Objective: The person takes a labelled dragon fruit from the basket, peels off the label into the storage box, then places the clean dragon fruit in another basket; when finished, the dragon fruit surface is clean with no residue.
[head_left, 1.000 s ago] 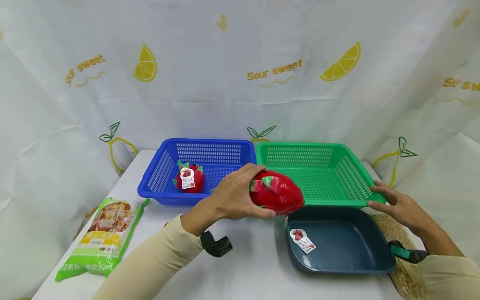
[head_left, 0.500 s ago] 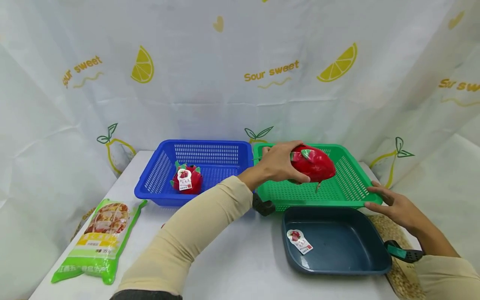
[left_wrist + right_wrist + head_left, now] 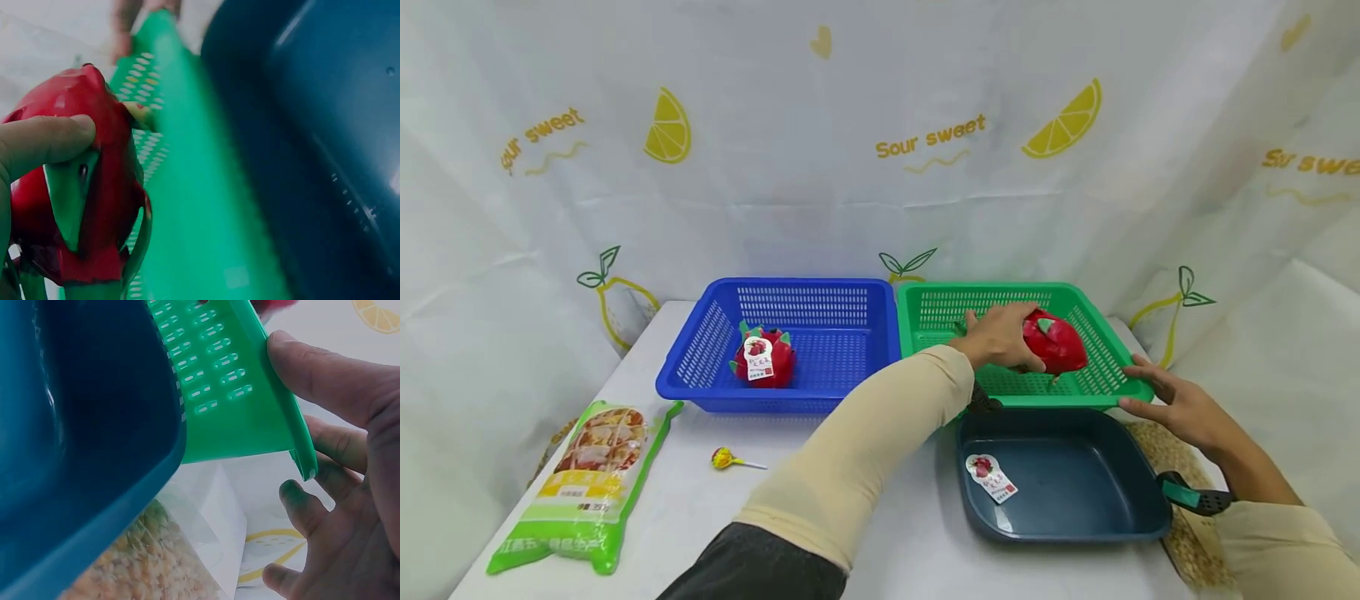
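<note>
A red dragon fruit (image 3: 1056, 343) with green scales is held by my left hand (image 3: 1000, 337), which reaches over the green basket (image 3: 1090, 402). In the left wrist view, the thumb (image 3: 56, 140) presses on the fruit's red side and the other fingers are hidden. My right hand (image 3: 1187, 412) is at the basket's front right corner. The right wrist view shows its thumb (image 3: 312, 369) on the basket rim and a finger passing behind it. Another dragon fruit (image 3: 780, 362), bearing a white tag, sits in the blue basket (image 3: 775, 403) on the left.
A dark blue basin (image 3: 1075, 483) stands in front of the green basket, with a white label (image 3: 991, 478) inside it. A lollipop (image 3: 724, 458) lies left of centre. The green food bag (image 3: 580, 492) is at far left; a bag of tan granules (image 3: 147, 556) lies beside the basin.
My left hand has carried the dragon fruit rightward from in front of the two baskets and lowered it over the green one. The lollipop has come into view. The right hand stays at the corner.
</note>
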{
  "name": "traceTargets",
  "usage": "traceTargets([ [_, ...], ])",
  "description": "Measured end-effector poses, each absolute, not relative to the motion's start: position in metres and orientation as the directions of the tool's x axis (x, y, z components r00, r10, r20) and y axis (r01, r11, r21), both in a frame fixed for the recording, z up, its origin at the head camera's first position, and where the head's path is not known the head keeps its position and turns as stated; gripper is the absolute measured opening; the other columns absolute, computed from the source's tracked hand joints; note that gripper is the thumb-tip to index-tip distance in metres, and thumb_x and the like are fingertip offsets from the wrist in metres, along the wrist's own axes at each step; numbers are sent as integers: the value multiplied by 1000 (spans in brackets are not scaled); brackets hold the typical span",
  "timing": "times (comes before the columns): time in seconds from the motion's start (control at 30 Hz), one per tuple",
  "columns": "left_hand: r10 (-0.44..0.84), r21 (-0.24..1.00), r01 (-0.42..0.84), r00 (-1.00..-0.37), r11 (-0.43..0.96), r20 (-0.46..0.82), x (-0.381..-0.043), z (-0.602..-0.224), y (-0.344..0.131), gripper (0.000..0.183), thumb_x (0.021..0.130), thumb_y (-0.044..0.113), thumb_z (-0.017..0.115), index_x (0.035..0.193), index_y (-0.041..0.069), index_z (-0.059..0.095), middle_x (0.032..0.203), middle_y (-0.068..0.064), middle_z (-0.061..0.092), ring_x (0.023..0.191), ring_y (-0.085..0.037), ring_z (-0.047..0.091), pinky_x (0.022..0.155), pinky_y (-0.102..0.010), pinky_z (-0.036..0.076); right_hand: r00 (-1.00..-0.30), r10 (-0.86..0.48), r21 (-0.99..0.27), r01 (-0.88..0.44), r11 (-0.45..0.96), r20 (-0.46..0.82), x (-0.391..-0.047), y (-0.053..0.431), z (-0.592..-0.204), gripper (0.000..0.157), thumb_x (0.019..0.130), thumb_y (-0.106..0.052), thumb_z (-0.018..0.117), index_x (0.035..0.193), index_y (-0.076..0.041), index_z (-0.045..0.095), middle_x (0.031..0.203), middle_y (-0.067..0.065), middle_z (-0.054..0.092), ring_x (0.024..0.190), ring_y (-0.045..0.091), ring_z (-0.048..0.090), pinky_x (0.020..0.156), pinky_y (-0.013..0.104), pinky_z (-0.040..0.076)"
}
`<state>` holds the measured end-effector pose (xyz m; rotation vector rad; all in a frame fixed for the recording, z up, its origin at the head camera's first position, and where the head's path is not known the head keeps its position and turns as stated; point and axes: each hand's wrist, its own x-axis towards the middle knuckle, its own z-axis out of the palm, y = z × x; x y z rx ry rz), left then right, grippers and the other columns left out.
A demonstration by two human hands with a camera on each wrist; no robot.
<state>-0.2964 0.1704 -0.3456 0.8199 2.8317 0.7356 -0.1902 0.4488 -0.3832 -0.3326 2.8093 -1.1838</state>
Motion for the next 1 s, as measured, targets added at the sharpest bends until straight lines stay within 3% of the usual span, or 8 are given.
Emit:
traceTargets([
  [0.17,530,486,462,-848,742,-3,-294,-363,192,91,74,47,80,150,36,32,145,15,40,134,-15,32,110,-56,10,-979,-203,-719,-150,678,13,-185,452,-380,65,97,-20,61,145,9,28,157,23,1,137,51,2,92,75,21],
  [0.5,538,495,433,-839,753,-86,-294,-386,204,95,75,48,80,152,35,26,151,14,32,139,-17,28,111,-57,7,-980,-196,-742,-143,655,16,-188,443,-379,65,95,-19,64,143,10,30,157,25,4,137,53,6,96,72,20],
  [0.73,562,554,418,-820,720,-112,-295,-383,199,97,79,39,79,154,39,17,152,15,29,144,-20,13,109,-60,1,-979,-203,-759,-146,635,18,-189,439,-377,63,95,-17,63,141,11,31,156,27,4,137,53,5,96,73,20],
  [1.0,582,611,427,-811,667,-68,-293,-381,193,98,78,36,81,154,38,19,151,14,32,144,-18,9,111,-58,7,-979,-204,-751,-141,645,9,-188,442,-379,65,96,-20,62,142,11,30,157,24,2,136,54,5,95,73,21],
])
